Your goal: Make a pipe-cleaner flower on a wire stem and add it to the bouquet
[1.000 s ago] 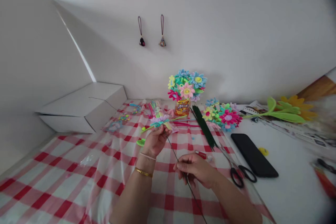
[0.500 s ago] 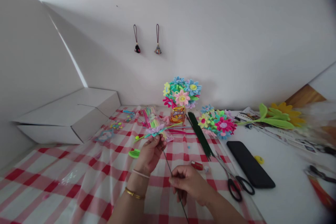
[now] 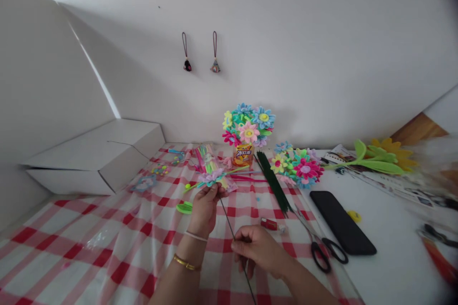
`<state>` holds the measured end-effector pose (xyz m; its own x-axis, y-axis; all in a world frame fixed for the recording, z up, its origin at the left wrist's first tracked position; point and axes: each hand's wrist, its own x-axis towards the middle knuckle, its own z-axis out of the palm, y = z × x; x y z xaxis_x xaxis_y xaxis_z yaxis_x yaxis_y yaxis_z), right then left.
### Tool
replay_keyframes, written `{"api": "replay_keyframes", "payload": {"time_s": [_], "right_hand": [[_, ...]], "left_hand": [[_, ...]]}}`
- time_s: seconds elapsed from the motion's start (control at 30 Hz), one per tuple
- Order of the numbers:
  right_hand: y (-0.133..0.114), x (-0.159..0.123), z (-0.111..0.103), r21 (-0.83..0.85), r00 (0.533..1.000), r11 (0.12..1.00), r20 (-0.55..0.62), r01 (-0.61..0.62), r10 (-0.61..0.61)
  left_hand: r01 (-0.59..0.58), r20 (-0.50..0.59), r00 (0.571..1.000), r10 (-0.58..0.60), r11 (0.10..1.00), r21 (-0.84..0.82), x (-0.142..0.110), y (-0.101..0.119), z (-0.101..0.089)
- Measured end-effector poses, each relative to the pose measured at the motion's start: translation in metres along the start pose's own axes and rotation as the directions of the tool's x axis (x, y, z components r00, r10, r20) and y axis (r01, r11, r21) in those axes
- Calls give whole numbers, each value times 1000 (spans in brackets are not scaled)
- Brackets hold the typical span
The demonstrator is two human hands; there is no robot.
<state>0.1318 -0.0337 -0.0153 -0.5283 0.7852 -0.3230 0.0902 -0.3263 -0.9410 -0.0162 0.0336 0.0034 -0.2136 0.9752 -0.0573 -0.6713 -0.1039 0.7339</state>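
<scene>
Between the fingertips of my left hand is a fuzzy pipe-cleaner flower with lilac and pale blue petals, gripped at its base. A thin dark stem wire slants down from it toward me. My right hand pinches this wire lower down, thumb against fingers, and the wire's lower end runs out at the bottom edge. Just beyond my right hand lies a small red object on the checked cloth. A bright green pipe-cleaner leaf rests left of my left hand.
Behind stands an orange container with a pipe-cleaner bouquet. To the right are green wire stems, scissors, a black phone and a second bouquet. A white box sits at the left.
The flower has turned slightly in my left fingers, and the wire below it has shifted a little. My right hand has barely moved.
</scene>
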Motion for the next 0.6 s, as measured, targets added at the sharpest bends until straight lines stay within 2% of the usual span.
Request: {"api": "replay_keyframes", "payload": {"time_s": [0.1,0.2,0.5,0.6], "right_hand": [[1,-1,-1,-4,997,1000,70,-18,19],[3,-1,0,-16,995,999,87,-40,41],[3,0,-1,-17,996,999,76,-45,46],[4,0,-2,-7,996,1000,80,-24,24]], "left_hand": [[2,-29,1000,-3,1000,-19,2,0,-3],[21,-22,1000,-22,999,-34,3,0,-5],[78,74,995,-74,996,-53,-1,5,-2],[137,150,981,-123,987,-84,-1,8,-4]]}}
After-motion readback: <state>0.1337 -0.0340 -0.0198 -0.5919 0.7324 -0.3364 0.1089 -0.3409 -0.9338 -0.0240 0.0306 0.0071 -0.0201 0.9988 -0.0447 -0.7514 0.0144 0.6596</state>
